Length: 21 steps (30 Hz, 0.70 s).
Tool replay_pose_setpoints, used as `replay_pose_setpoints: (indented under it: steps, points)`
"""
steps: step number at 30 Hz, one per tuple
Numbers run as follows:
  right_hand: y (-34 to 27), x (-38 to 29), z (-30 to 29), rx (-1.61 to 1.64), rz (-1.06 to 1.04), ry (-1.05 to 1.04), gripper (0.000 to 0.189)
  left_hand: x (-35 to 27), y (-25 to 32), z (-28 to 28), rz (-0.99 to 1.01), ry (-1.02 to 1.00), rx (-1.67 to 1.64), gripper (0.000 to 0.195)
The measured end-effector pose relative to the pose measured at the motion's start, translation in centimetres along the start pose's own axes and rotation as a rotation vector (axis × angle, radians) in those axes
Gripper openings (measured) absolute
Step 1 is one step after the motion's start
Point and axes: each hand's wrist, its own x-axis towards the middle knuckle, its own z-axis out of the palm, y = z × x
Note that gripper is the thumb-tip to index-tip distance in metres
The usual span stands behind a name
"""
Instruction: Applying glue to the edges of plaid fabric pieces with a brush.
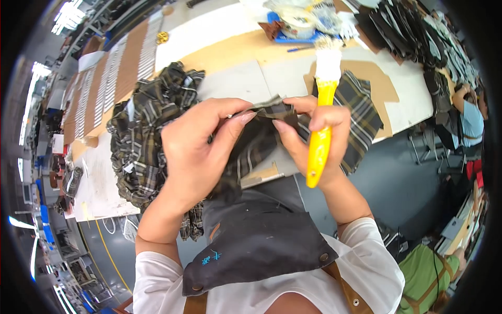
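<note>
Both hands grip a piece of dark plaid fabric [259,135] by its edge, stretched between thumbs and fingers above the table's front edge. My left hand [200,145] pinches the left part of the edge. At the other end my right hand [319,129] pinches the cloth and also keeps a flat paintbrush [323,129] in its fingers. The brush has a yellow handle and whitish bristles pointing away from me. A heap of crumpled plaid garments [145,137] lies left of my left hand. Flat plaid fabric [361,121] hangs partly off the table, behind and right of my right hand.
A blue tray [300,38] with plastic-wrapped items and a blue pen [300,49] lie at the back. Rows of striped strips [117,74] cover the far left. Dark garments [400,35] are piled at the far right. Two people [470,121] are at the right.
</note>
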Motion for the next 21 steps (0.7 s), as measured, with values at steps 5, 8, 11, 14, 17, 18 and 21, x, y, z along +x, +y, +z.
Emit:
replay_pose_setpoints:
  steps: [5,8,11,14,17,18,21]
  points:
    - [-0.8,2.6,1.1,0.278,0.207,-0.112,0.034,1.3,-0.5,-3.1,-0.197,-0.131,-0.191,0.01]
    - [0.1,1.8,2.0,0.261,0.268,-0.144,0.032,0.5,-3.0,-2.3,-0.291,-0.159,-0.294,0.013]
    - [0.7,1.1,2.7,0.277,0.437,-0.113,0.03,-0.1,-4.5,-1.1,-0.486,-0.107,-0.581,0.02]
    - [1.3,1.3,3.4,0.282,0.414,-0.177,0.031,-0.6,-4.4,-0.7,-0.458,-0.003,-0.681,0.024]
    - [1.7,2.0,3.5,0.348,0.314,-0.113,0.025,-0.7,-4.7,-1.5,-0.474,-0.026,-0.655,0.026]
    - [1.5,2.5,3.3,0.418,0.295,-0.025,0.032,-0.7,-4.8,-1.7,-0.48,0.004,-0.655,0.025]
    - [0.1,3.8,0.9,0.377,0.316,-0.078,0.051,-0.9,-5.2,-2.0,-0.497,0.068,-0.688,0.029]
